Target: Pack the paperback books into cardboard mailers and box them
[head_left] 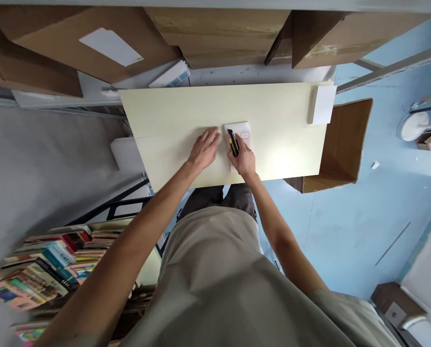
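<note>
My right hand [243, 157] grips a black and yellow utility knife [232, 142], its tip resting on a small white box [241, 132] that lies on the cream table top [280, 120]. To the left of that box, my left hand [203, 149] lies flat on the table with its fingers spread, the fingertips close to the box's left edge.
A white packet [323, 104] sits at the table's far right corner. An open cardboard box [342, 144] stands on the blue floor to the right. Large cardboard boxes [71, 43] line the shelf beyond. Stacked books [45, 270] lie at lower left.
</note>
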`<action>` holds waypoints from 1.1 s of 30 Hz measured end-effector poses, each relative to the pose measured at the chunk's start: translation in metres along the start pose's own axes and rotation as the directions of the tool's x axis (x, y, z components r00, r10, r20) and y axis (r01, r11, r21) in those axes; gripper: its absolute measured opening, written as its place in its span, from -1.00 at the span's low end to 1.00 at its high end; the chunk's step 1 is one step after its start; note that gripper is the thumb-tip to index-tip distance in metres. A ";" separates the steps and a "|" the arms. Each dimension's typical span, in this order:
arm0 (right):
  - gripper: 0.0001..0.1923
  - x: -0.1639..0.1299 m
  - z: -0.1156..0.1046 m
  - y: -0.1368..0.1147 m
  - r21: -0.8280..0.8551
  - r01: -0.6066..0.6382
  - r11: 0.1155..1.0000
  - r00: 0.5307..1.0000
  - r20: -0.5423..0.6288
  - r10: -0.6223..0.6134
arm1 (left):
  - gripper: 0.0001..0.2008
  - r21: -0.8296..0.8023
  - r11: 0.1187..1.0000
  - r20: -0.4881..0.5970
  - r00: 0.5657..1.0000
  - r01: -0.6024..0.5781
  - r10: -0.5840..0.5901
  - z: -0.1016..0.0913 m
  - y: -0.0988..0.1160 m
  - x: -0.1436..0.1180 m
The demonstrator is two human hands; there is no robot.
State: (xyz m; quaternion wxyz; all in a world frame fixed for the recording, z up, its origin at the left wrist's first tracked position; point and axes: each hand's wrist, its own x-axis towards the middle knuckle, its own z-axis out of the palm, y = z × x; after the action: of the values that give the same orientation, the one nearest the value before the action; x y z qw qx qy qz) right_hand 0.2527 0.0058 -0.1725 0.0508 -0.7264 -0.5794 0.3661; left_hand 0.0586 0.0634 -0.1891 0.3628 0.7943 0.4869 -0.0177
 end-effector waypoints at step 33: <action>-0.23 -0.004 -0.007 -0.055 -0.311 -0.058 0.949 0.972 0.198 0.124 | -0.29 -0.114 0.989 0.021 0.995 -0.098 0.101 0.004 -0.023 0.004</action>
State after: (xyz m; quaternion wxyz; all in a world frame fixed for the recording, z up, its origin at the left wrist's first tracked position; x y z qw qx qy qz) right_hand 0.2122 0.0223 -0.1382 -0.1412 -0.7077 -0.5965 0.3513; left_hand 0.0438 0.0696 -0.2065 0.4140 0.7956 0.4420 0.0172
